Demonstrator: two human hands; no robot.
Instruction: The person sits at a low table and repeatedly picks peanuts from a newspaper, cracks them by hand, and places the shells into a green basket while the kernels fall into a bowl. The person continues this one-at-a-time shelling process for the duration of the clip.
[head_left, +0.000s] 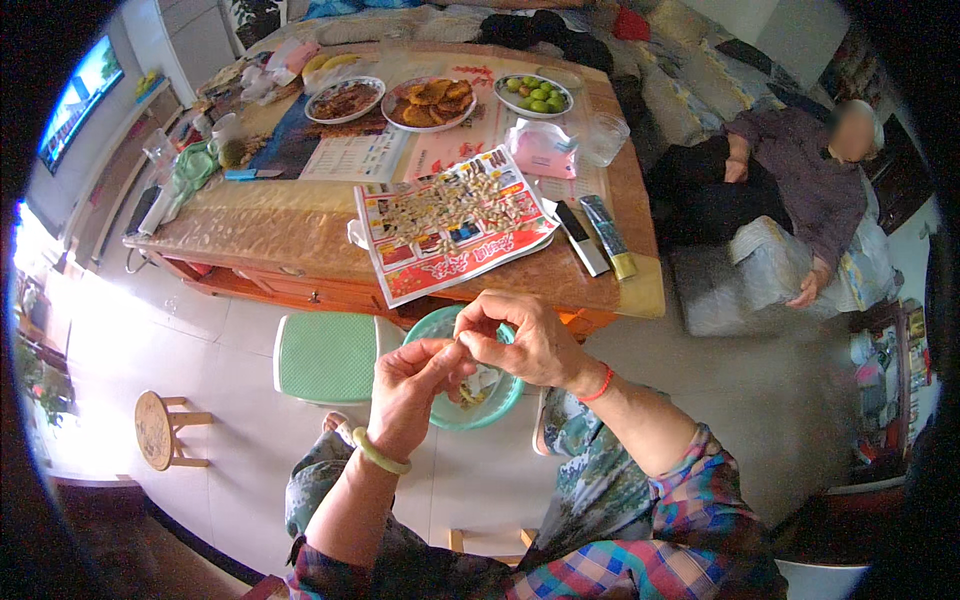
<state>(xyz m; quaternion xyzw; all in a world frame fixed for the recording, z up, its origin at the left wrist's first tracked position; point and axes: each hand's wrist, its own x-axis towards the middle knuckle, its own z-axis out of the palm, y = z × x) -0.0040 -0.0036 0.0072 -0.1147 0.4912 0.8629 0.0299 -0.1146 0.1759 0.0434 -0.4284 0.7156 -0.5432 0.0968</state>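
My left hand (414, 386) and my right hand (517, 337) meet at the fingertips over a turquoise plastic bin (512, 397). Between them they pinch a small brownish piece (458, 340), mostly hidden by the fingers. Yellowish scraps (472, 394) and something whitish lie inside the bin. Just beyond my hands, a printed flyer (401, 281) lies on the wooden table (300, 217), its front edge overhanging. Many small pale pieces (450, 206), perhaps seeds or nuts, are spread across it.
Two remote controls (581, 240) lie right of the flyer, near a pink tissue pack (541, 150). Plates of green fruit (536, 96) and fried cakes (435, 103) stand farther back. A blue-handled knife (251, 174) lies left. A green-topped stool (328, 356) is beside the bin; a person (802, 176) sits right.
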